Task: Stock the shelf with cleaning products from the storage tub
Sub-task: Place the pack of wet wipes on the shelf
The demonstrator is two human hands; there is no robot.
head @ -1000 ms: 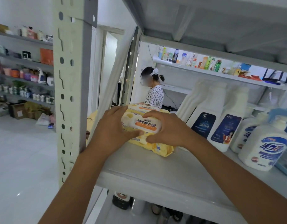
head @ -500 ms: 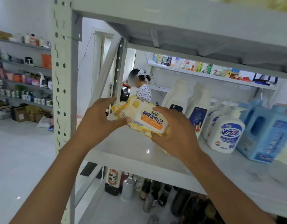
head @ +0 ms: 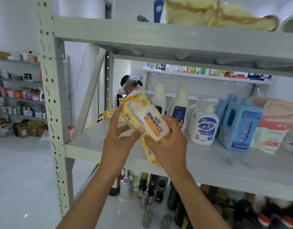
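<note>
Both hands hold one yellow pack of wet wipes (head: 142, 120) in the air, above the front edge of the middle shelf (head: 208, 161), toward its left end. The left hand (head: 119, 139) takes the pack from below and from the left side, with the thumb on its lower front; the right hand (head: 167, 142) closes around its lower right corner. The pack is tilted, its printed face turned to the camera and its upper end pointing to the back of the shelf. I think it is held in this way so that the label can be read and the pack turned before it is laid down.

A second yellow pack (head: 112, 115) already lies flat near the left back corner of the shelf, so the held one probably belongs beside it or on top of it. To the right stand white bottles (head: 178, 103), a pump bottle (head: 204, 128) and blue jugs (head: 238, 124), kept together by kind.

The storage tub is not in view. The lower part of the held pack is covered by the hands. The right end of the shelf is blurred, and the things on the top shelf (head: 159, 33) are cut off by the picture edge.
</note>
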